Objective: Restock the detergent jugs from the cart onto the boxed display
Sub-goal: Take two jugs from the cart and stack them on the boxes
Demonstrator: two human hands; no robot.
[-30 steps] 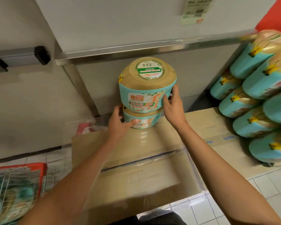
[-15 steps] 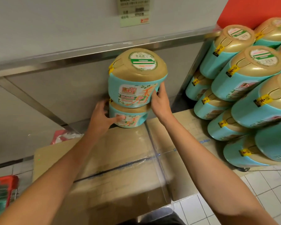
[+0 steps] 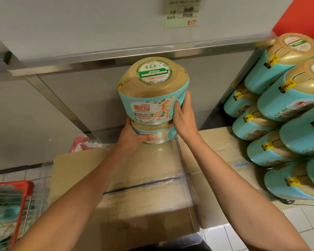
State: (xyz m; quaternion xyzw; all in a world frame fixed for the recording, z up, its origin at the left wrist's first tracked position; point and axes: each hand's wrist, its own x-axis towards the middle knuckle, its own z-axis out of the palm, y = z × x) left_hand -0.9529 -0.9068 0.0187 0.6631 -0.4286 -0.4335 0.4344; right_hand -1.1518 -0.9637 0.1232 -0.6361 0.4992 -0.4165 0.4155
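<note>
2 jugs stand one on the other at the far edge of the boxes (image 3: 143,178), close to the wall. The top jug (image 3: 152,93) sits on the lower jug (image 3: 157,135), its gold cap tipped toward the camera.

Over the last second the pair has stayed on the same spot; what has changed is the grip. The right hand (image 3: 184,115), which lay flat with straight fingers against the right side of the top jug, now curls round that side, thumb on the front label. The left hand (image 3: 132,134) keeps hold of the lower jug at its left side, thumb laid across the front, and has crept up until it touches the seam between the 2 jugs.

Judged from this, the pair is already down on the display and the hands are only squaring the top jug over the lower one. With the top jug leaning a little forward, a careless release could let it slide off toward the near side, so easing it level first seems wise.

To the right, well apart from the pair, a stack (image 3: 283,109) of the same jugs already fills that end of the boxes. At the near left the cart (image 3: 26,194) shows blurred teal shapes inside, probably more jugs to fetch
</note>
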